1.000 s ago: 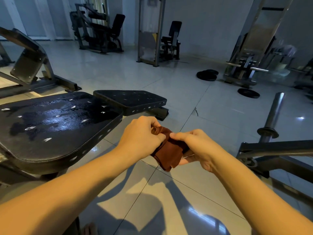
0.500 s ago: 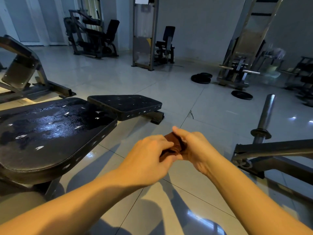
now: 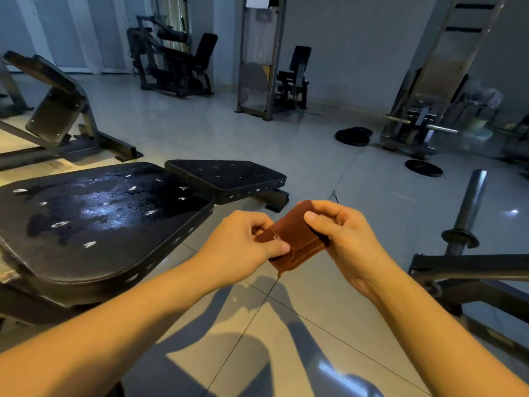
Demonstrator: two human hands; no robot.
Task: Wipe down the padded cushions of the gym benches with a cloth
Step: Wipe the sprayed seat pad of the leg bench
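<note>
A brown cloth, folded into a small flat pad, is held in the air over the tiled floor. My left hand pinches its left edge and my right hand grips its right side, thumb on top. To the left lies the bench's large black back cushion, its worn surface shiny with wet patches. Beyond it sits the smaller black seat cushion. Both hands are to the right of the cushions, not touching them.
A steel bar and dark frame stand close on the right. Weight plates lie on the floor farther back. Another inclined bench is at the left, with machines along the far wall.
The cloth, bunched between my hands a moment ago, is now spread out as a flat folded pad. My hands have drawn slightly apart.
</note>
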